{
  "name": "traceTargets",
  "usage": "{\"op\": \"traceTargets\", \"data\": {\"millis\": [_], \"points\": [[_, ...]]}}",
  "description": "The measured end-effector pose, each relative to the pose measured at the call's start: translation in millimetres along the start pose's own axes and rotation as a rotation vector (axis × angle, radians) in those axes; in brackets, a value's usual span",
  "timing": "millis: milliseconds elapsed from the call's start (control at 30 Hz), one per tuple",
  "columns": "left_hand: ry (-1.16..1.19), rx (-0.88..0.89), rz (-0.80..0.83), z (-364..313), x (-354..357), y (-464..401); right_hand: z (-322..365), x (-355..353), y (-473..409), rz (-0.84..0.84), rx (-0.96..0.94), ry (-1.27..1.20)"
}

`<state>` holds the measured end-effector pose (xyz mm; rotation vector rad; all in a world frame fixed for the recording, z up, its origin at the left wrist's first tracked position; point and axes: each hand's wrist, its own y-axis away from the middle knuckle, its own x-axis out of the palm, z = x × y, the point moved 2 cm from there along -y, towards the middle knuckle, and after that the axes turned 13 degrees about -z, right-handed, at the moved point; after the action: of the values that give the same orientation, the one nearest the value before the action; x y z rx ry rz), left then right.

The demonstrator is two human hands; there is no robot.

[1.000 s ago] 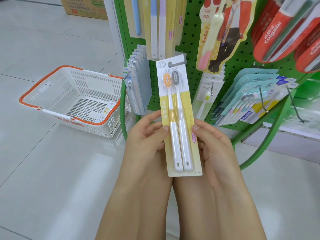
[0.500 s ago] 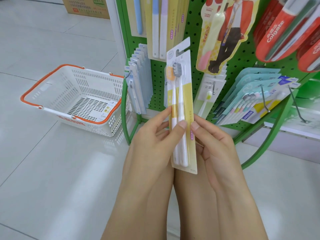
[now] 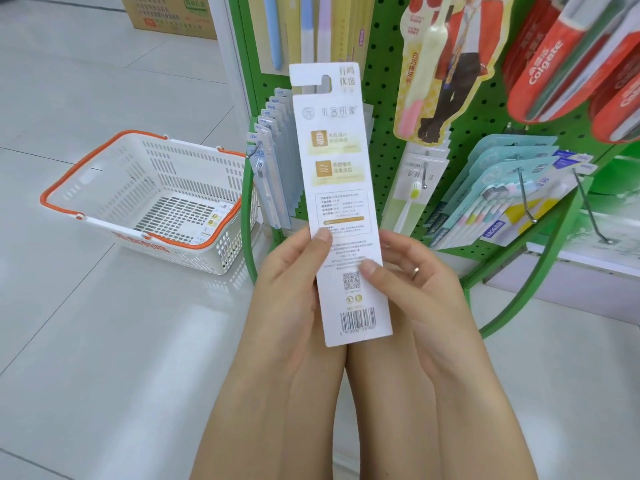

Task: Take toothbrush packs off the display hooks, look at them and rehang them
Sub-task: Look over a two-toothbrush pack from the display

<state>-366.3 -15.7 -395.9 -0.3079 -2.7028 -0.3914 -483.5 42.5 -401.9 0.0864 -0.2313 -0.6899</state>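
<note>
So I'm crouched in front of the green pegboard rack (image 3: 388,109), which is basically my landmark for everything here. Left of it on the floor sits a white shopping basket (image 3: 145,202) with orange handles, and there's some kind of card lying in the bottom of it. Further back, left of the rack's top, a cardboard box (image 3: 166,12) is mostly cut off by the frame edge.

On the rack itself: red Colgate packs (image 3: 568,60) up in the right corner, teal multipacks (image 3: 498,188) lower right on their hooks, and a row of pale blue packs (image 3: 277,161) on the left edge.

Right in front of the rack's middle, I'm holding one toothbrush pack (image 3: 341,202) upright, its white back facing me with the barcode down low. My left hand (image 3: 294,271) grips the left edge with the thumb pressed on the card, and my right hand (image 3: 412,278) pinches the right edge, thumb next to the QR code.

Progress-wise I'd say I'm mid-way on this one: it's off the hook and I'm doing the looking part, rehanging isn't done yet. I can't tell how many other packs are left to check.

The brushes themselves are hidden on the far side, the small print is too blurry to read, and I can't make out which hook this pack belongs on.
</note>
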Motion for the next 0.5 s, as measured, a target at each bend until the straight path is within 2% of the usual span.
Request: {"op": "traceTargets", "data": {"millis": [100, 233, 500], "points": [[0.006, 0.01, -0.005, 0.7, -1.6, -0.8, 0.2, 1.3, 1.9, 0.049, 0.043, -0.027], [-0.134, 0.126, 0.015, 3.1, -5.5, -4.2, 0.4, 0.4, 2.1, 0.058, 0.031, -0.022], [-0.225, 0.232, -0.099, -4.3, -2.3, -14.9, 0.4, 0.1, 0.5, 0.085, -0.029, 0.075]]}}
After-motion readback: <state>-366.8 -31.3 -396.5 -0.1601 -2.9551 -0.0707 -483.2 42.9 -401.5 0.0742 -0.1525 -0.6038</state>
